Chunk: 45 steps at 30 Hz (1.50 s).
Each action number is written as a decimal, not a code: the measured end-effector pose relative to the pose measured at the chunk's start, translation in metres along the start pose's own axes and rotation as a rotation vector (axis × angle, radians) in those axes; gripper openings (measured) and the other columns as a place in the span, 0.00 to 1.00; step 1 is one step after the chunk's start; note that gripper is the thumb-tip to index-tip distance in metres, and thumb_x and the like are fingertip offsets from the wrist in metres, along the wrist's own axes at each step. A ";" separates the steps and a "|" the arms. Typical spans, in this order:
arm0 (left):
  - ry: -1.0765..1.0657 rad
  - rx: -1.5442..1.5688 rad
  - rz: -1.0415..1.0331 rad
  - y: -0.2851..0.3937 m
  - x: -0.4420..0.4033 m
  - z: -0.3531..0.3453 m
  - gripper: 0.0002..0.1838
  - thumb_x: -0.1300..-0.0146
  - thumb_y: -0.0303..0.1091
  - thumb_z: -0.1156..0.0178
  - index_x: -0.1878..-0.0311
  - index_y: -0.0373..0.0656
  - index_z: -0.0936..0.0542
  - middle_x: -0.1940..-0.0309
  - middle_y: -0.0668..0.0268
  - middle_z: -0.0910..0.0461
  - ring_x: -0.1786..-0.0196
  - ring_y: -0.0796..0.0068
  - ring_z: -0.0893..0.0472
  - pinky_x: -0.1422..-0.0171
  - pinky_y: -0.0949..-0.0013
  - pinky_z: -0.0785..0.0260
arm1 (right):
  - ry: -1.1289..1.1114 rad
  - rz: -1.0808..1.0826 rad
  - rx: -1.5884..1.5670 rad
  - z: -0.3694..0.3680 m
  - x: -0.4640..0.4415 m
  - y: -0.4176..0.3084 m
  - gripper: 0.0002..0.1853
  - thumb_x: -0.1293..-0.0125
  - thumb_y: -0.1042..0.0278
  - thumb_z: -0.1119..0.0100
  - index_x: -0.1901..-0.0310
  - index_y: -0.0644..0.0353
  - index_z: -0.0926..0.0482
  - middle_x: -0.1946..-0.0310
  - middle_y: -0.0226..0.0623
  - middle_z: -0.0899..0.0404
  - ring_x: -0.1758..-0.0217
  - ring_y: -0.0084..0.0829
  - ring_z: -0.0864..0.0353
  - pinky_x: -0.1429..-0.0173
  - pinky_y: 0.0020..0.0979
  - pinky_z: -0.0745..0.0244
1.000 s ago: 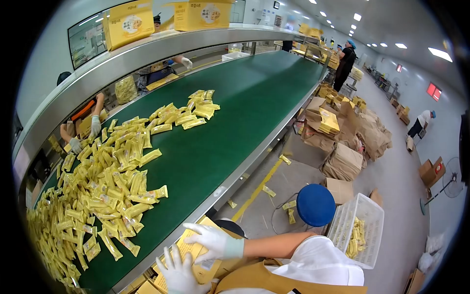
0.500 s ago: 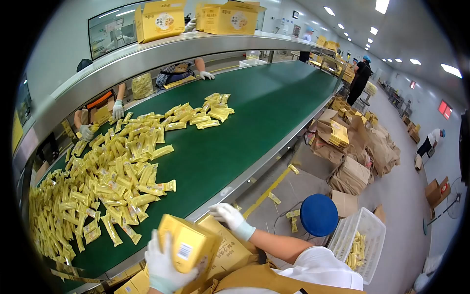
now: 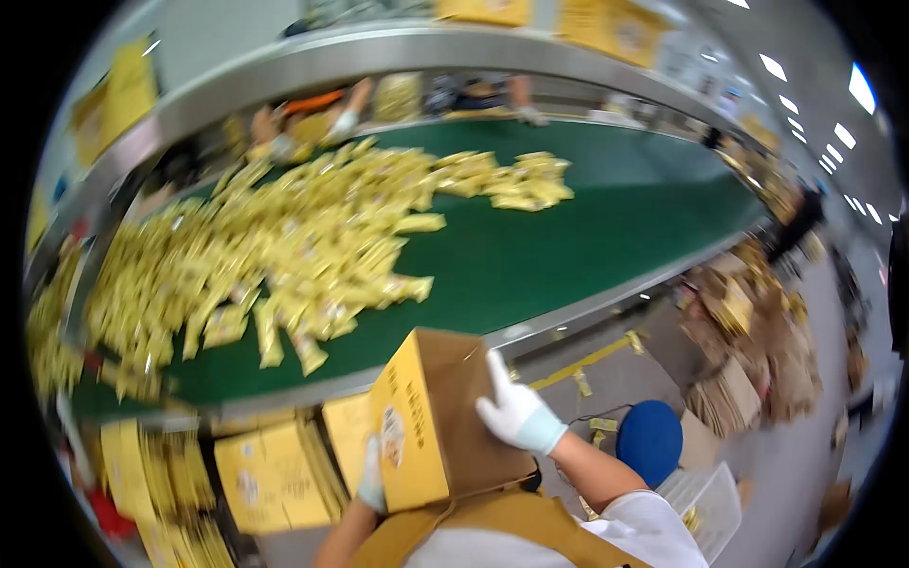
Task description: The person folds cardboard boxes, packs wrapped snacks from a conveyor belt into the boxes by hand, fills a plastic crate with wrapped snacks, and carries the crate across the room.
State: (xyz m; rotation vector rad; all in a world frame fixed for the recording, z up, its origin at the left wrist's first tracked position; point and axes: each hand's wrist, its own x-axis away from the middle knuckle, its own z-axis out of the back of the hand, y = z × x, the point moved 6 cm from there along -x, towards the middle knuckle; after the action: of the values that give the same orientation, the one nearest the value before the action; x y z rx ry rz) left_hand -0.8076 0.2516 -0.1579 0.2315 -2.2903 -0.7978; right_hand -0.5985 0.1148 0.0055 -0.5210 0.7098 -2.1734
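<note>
A yellow cardboard box (image 3: 407, 426) stands in front of my body, its open top showing a plain brown inside. My left hand (image 3: 372, 476), in a white glove, holds the box's left printed side, low down. On the opposite side, my right hand (image 3: 519, 411), also gloved, grips the right wall with a finger or thumb along its upper edge. I see no packets in the visible part of the box. Just beyond it, many yellow wrapped packets (image 3: 312, 237) lie heaped on the green conveyor belt (image 3: 530, 256).
Stacks of flattened yellow boxes (image 3: 270, 478) stand at lower left. A blue stool (image 3: 650, 443) and a white plastic crate (image 3: 710, 506) are at right, near brown paper sacks (image 3: 781, 369). Across the belt, a co-worker's gloved hands (image 3: 343, 125) reach toward the packets. A metal shelf (image 3: 379, 49) spans above.
My view has swung left and blurred. The box has turned and now shows its open brown inside. My right hand has come to its right wall, and my left hand is lower on its side.
</note>
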 end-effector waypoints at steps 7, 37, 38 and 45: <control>0.236 -1.845 -0.034 0.040 -0.034 0.037 0.16 0.29 0.38 0.52 0.46 0.42 0.22 0.55 0.47 0.16 0.54 0.45 0.16 0.52 0.53 0.23 | -0.026 0.131 0.317 -0.072 -0.032 -0.070 0.48 0.37 0.59 0.45 0.24 0.76 0.60 0.71 0.55 0.18 0.74 0.56 0.19 0.64 0.51 0.21; 0.707 -1.354 -1.156 0.134 -0.037 0.024 0.30 0.38 0.30 0.35 0.33 0.36 0.30 0.44 0.45 0.26 0.39 0.44 0.27 0.34 0.54 0.33 | 0.500 0.490 -0.033 -0.078 -0.145 0.032 0.19 0.34 0.76 0.42 0.41 0.65 0.26 0.41 0.53 0.27 0.38 0.52 0.27 0.32 0.46 0.34; 0.778 -1.391 -1.230 0.165 -0.044 0.024 0.32 0.42 0.32 0.31 0.33 0.38 0.29 0.40 0.46 0.28 0.38 0.44 0.28 0.34 0.53 0.33 | 0.412 0.492 -0.050 -0.069 -0.174 0.019 0.23 0.35 0.73 0.39 0.39 0.64 0.27 0.40 0.51 0.27 0.36 0.52 0.29 0.31 0.46 0.36; 0.885 -1.303 -0.658 0.270 -0.158 0.022 0.40 0.49 0.50 0.27 0.31 0.54 0.28 0.29 0.41 0.38 0.39 0.40 0.24 0.34 0.53 0.30 | -0.052 0.372 0.307 -0.133 -0.343 -0.038 0.50 0.55 0.33 0.29 0.28 0.36 0.34 0.29 0.47 0.37 0.29 0.56 0.37 0.30 0.56 0.39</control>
State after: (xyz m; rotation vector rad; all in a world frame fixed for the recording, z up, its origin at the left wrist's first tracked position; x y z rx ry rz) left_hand -0.6894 0.5355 -0.0956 0.5633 -0.5778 -1.8470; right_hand -0.4837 0.4443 -0.1177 -0.2588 0.3955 -1.8648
